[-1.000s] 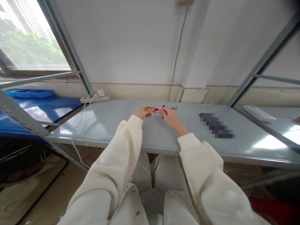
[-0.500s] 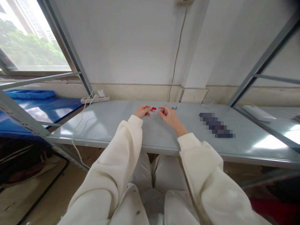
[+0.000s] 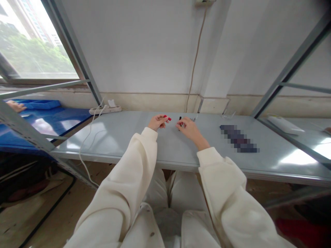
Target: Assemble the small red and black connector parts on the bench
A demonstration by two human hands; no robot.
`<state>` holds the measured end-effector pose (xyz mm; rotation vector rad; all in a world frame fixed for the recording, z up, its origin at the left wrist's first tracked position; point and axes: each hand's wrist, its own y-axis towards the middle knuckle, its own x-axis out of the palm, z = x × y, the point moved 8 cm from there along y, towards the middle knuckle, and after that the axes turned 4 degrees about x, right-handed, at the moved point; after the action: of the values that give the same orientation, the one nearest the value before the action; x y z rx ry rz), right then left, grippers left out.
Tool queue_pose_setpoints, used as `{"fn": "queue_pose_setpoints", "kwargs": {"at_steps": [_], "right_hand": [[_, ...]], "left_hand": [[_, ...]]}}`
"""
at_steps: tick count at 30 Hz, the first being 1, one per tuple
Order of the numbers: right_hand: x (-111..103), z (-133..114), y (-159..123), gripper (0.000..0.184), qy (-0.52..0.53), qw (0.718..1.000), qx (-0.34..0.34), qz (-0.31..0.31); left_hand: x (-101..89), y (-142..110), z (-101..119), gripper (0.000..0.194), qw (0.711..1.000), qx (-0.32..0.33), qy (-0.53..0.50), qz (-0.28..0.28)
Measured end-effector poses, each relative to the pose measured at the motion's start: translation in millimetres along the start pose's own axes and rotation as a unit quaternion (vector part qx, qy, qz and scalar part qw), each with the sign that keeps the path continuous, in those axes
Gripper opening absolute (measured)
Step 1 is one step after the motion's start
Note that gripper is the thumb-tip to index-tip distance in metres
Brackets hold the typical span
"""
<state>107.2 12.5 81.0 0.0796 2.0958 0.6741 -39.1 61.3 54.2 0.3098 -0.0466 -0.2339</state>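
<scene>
My left hand (image 3: pixel 159 122) pinches a small red object (image 3: pixel 167 118) at its fingertips, above the grey metal shelf top (image 3: pixel 116 137). My right hand (image 3: pixel 186 126) rests curled just to the right, close to a thin black item (image 3: pixel 180 119). Its fingers partly hide that item, and I cannot tell whether they grip it. A few tiny metal bits (image 3: pixel 192 119) lie just beyond my right fingers. White sleeves cover both forearms.
A pixelated dark strip (image 3: pixel 239 138) lies on the shelf to the right. A white power strip (image 3: pixel 105 109) and cable sit at the back left. Another person's hand (image 3: pixel 15 106) is above a blue tray (image 3: pixel 38 104) at left. Metal uprights flank the shelf.
My hands have drawn apart, with the red object staying in my left fingers. My right hand has moved slightly right. Another person's hand has appeared at the far left.
</scene>
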Motion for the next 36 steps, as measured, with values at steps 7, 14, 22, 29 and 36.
{"fn": "queue_pose_setpoints", "kwargs": {"at_steps": [7, 14, 22, 29, 36], "right_hand": [[-11, 34, -3, 0.019, 0.037, 0.991, 0.123, -0.041], [2, 51, -15, 0.012, 0.009, 0.970, 0.193, -0.144], [12, 56, -15, 0.013, -0.087, 0.962, 0.195, -0.169], [18, 69, -14, 0.017, -0.110, 0.963, 0.201, -0.144], [13, 62, -17, 0.015, -0.130, 0.961, 0.206, -0.133]], "left_hand": [[18.1, -2, 0, 0.032, 0.997, 0.016, 0.075, -0.023], [57.1, -5, -7, 0.020, 0.956, 0.069, 0.276, -0.072], [74.6, -3, -22, 0.018, 0.903, 0.090, 0.407, -0.102], [74.0, -3, -33, 0.017, 0.871, 0.077, 0.471, -0.119], [69.2, -8, -11, 0.027, 0.865, 0.158, 0.473, -0.055]]}}
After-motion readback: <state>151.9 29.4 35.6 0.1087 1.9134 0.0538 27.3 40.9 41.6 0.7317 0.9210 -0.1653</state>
